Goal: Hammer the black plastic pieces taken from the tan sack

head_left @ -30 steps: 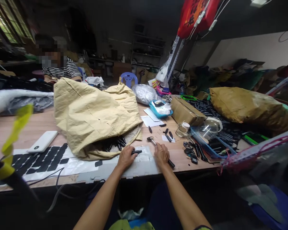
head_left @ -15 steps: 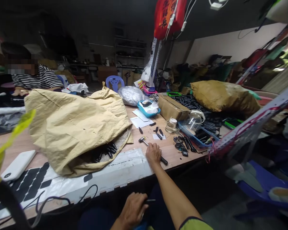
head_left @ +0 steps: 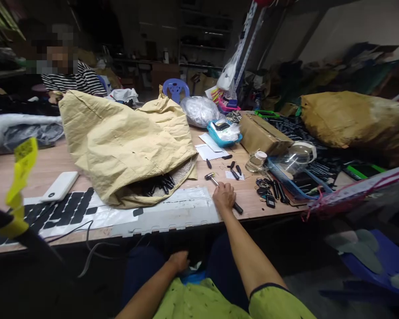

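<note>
My right hand rests on the wooden table near its front edge, fingers wrapped round the black handle of a small hammer whose metal head points away from me. My left hand is down below the table edge by my lap, over something blue; its fingers are hidden in the dark. A big tan paper sack lies open just left of the right hand, with several small black parts spilling from its mouth onto a clear plastic sheet.
A white power bank and a sheet of black pads lie at the left. Loose black parts, a small jar, a cardboard box, a blue tray and a second sack crowd the right. A person in a striped shirt sits across.
My left hand left the table with a black part and dropped below the edge to my lap. The right hand stayed on the hammer. The view swung right, then back.
</note>
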Demonstrator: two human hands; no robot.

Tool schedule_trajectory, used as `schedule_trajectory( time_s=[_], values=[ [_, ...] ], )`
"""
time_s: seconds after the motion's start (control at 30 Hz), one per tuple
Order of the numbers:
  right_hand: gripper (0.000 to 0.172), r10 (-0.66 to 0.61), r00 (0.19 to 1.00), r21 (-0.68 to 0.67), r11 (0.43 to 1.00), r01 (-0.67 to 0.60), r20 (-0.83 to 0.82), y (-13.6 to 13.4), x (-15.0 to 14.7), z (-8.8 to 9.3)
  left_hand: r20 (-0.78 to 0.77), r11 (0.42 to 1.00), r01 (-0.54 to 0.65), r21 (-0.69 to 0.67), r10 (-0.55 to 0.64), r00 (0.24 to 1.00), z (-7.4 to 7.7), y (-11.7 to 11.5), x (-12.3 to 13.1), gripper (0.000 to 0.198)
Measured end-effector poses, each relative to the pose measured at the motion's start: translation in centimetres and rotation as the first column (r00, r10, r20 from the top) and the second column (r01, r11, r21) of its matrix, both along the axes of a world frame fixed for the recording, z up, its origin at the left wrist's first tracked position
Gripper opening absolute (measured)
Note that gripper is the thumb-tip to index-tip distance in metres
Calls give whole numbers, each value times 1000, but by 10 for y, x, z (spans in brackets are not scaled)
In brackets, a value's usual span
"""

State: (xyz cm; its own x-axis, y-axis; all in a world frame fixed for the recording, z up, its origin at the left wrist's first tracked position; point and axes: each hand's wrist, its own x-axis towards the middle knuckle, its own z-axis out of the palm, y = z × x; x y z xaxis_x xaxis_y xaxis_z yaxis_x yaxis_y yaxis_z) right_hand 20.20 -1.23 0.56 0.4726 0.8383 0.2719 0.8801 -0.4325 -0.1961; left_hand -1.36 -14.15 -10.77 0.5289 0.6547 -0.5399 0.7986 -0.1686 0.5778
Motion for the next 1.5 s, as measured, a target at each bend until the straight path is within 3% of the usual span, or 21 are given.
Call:
schedule_trajectory(
  time_s=[0.1,0.2,0.27,0.33,0.43,0.5,0.53,0.67,0.9,0.97,1.1,1.17,1.3,1.4,1.5],
  values=[
    [25,14,1000,11,1000,-14,-5,0,2,-2,53,997,71,43,-73,996,28,-6,12,19],
    [26,13,1000,17,1000,-13,-7,-1,2,-2,255,967,118,225,-175,951,75,11,17,18],
    [26,5,1000,14,1000,-5,-9,-1,1,0,365,930,-13,366,-131,922,109,37,9,19],
    [26,-2,1000,7,1000,2,-10,-1,0,1,414,820,-264,508,37,909,135,71,-10,23],
    [25,-3,1000,-1,1000,3,-12,0,-1,1,381,526,-519,674,355,854,153,123,-52,21],
    [25,-1,1000,-1,1000,1,-12,0,-2,1,306,436,-569,698,537,786,154,146,-80,21],
    [25,1,1000,2,1000,-1,-13,0,-3,1,249,444,-574,688,599,762,152,153,-91,25],
    [27,3,1000,0,1000,-3,-22,0,-3,3,48,568,-508,647,635,771,148,156,-110,41],
    [26,-12,999,-50,999,10,-29,0,-5,7,-218,735,-292,612,512,831,170,147,-105,21],
    [26,-15,1000,-47,999,14,-20,1,-5,6,-206,727,-275,629,496,843,173,146,-107,18],
    [26,-2,1000,-34,999,1,-28,2,-4,3,11,567,-322,758,483,876,169,140,-100,19],
    [27,1,999,-26,1000,-2,-36,3,-4,2,126,531,-325,782,377,918,164,138,-85,19],
    [27,-7,999,-22,1000,6,-36,3,-3,0,198,623,-248,742,150,969,148,138,-37,13],
    [27,2,999,-23,1000,-3,-39,4,-4,1,213,669,-243,703,128,969,133,144,-9,10],
    [26,3,999,-21,1000,-4,-48,3,-6,3,257,685,-276,674,132,957,120,153,-1,9]
  ],
)
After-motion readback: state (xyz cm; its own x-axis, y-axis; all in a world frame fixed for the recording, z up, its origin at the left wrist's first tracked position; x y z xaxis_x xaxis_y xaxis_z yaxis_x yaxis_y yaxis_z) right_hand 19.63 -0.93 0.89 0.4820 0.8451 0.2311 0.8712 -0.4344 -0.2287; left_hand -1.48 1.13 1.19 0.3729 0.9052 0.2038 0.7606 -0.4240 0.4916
